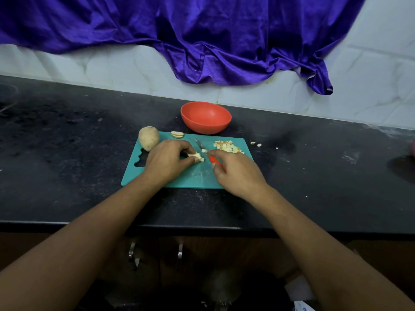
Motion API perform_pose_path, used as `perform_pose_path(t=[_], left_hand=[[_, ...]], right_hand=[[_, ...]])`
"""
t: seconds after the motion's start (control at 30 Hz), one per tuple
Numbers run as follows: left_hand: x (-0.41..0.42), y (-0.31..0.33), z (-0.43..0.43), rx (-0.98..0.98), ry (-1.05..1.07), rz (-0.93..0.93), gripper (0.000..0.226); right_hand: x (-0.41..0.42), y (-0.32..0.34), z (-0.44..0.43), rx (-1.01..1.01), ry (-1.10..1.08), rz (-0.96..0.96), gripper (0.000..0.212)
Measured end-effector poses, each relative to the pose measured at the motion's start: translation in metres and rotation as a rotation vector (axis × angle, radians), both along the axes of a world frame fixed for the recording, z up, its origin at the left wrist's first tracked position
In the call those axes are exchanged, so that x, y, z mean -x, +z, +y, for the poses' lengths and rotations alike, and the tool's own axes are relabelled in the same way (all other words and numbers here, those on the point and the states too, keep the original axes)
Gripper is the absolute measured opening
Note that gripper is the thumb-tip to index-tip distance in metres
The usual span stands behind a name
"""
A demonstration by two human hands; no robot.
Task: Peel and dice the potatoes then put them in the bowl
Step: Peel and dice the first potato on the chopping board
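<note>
Dicing mid-way: left hand [167, 161] pins potato piece [197, 156], right hand [235, 173] works knife [207, 153] on teal cutting board [188, 176].

Left grip is clenched on the small cut piece, fingertips bunched on top, close to the blade; right grip is wrapped round the red knife handle. The piece looks firm, light and probably wet-slick, so hold it flat side down with fingers curled back. Diced pile [228, 146] sits at the board's far right; whole unpeeled potato [148, 138] rests at its far-left corner, likely heavier and prone to roll; red bowl [206, 117] stands empty behind the board on the dark desk [67, 142].

text: none legible | labels: none | numbers: none | signs: none
</note>
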State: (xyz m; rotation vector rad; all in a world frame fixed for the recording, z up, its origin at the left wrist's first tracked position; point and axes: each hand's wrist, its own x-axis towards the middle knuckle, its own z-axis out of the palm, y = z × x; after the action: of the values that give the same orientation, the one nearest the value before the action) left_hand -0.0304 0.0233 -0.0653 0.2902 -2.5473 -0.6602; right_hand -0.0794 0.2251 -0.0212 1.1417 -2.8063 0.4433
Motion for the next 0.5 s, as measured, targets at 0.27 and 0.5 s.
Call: perform_pose_path(t=[0.27,0.5], left_hand=[[-0.003,0.003,0.005,-0.016,0.04,0.003,0.024],[-0.002,0.004,0.005,-0.042,0.042,0.006,0.023]], right_hand=[[-0.016,-0.003,-0.011,0.085,-0.044,-0.018,0.044],[-0.017,0.006,-0.022,0.02,-0.061,0.011,0.043]])
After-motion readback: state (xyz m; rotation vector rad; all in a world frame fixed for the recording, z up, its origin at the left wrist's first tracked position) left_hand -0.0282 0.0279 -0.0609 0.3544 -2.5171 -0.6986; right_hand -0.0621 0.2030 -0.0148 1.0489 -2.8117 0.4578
